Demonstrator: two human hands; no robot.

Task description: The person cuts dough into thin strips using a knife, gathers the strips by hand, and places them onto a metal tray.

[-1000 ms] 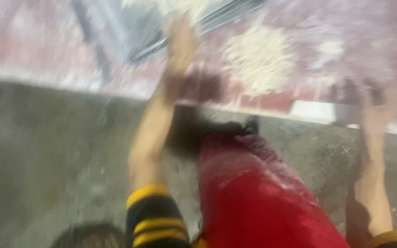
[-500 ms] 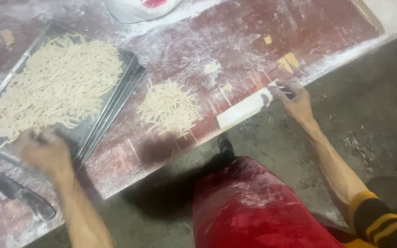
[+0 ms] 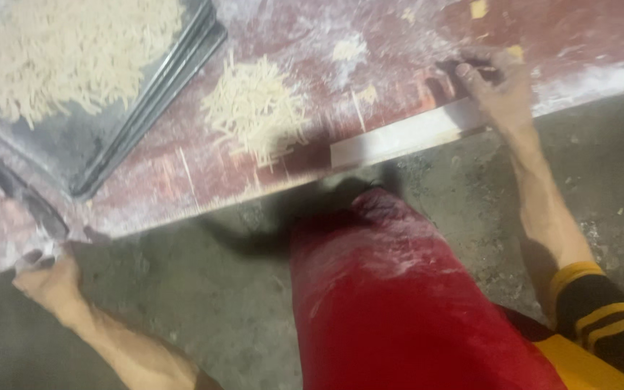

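The right hand [image 3: 496, 87] is closed around the dark handle of a long white blade [image 3: 406, 136], which lies along the near edge of the desk [image 3: 579, 43]. Its long axis points left, toward the noodle pile [image 3: 254, 108]. The left hand [image 3: 45, 278] grips a dark tool [image 3: 19, 195] at the near left edge, beside the tray [image 3: 146, 108].
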